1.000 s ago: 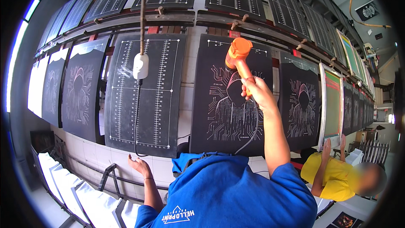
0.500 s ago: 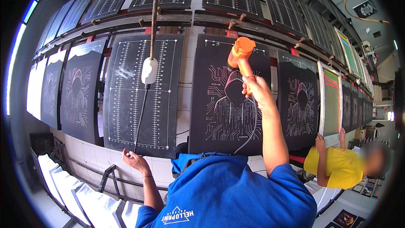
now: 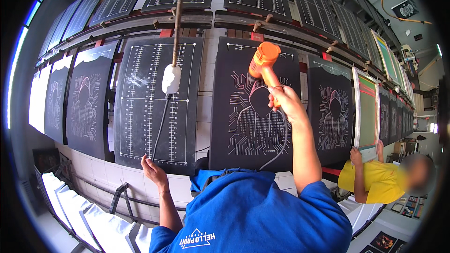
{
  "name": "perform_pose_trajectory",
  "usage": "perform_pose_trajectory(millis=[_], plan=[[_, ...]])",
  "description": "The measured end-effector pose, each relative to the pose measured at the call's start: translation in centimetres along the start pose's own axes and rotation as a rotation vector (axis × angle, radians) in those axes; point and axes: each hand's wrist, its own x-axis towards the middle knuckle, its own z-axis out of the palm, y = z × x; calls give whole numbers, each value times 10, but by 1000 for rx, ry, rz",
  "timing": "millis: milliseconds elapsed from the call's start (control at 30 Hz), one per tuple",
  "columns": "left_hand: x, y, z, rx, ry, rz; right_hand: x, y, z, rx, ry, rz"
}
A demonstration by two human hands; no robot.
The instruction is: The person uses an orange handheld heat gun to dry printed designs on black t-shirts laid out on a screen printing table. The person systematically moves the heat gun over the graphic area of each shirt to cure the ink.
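A heat gun (image 3: pixel 265 61) of glossy orange plastic, hair-dryer shaped with a broad round back, a dark nozzle and a slender handle, is above the far part of a matte black shirt (image 3: pixel 256 136), its nozzle angled toward the left. The shirt lies flat over a rectangular board, and its print (image 3: pixel 260 107) shows a hooded figure in fine pale dots amid angular circuit lines, with a reddish tint at the hood. A thin grey cable (image 3: pixel 285 133) curves from the handle across the fabric to the near edge.

To the left is a bare black platen (image 3: pixel 140 112), smooth and flat, with white ruled scales and a scuffed pale patch. Above it hangs a rounded white plastic socket (image 3: pixel 171 79) on a slim brown rod (image 3: pixel 178 18); a black cable (image 3: pixel 160 129) slants from it to the near edge. Similarly printed shirts lie on both sides, and a pale-framed screen (image 3: pixel 368 112) with greenish mesh stands farther right, where a co-worker in a yellow shirt (image 3: pixel 370 180) has both hands at its near end.

The fingers of the right hand (image 3: pixel 286 102) are wrapped firmly round the heat gun's handle. The left hand (image 3: pixel 153 173) is at the bare platen's near edge, fingers partly bent, tips beside the black cable; whether they pinch it cannot be told.
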Motion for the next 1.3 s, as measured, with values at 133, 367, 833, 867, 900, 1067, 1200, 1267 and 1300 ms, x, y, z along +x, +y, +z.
perform_pose_trajectory(millis=[133,367,833,867,900,1067,1200,1267,1300], plan=[[-1,-15,11,54,-49,35,-21,-7,-5,19,-76,68],[-3,-19,31,247,-3,94,-23,5,-19,3,-36,56],[0,-9,32,306,12,148,3,13,-50,94,50,-15],[0,-10,31,278,-1,125,3,15,-49,51,58,-34],[3,-11,31,253,-15,102,3,16,-45,10,66,-50],[-1,-11,25,205,-19,88,-13,7,-58,61,-15,-5],[-8,-17,31,268,-5,132,-24,13,-56,-29,-25,-14],[-10,-17,33,274,18,125,-31,8,-60,-5,-15,14],[-10,-16,34,278,29,124,-33,7,-63,8,-9,27]])
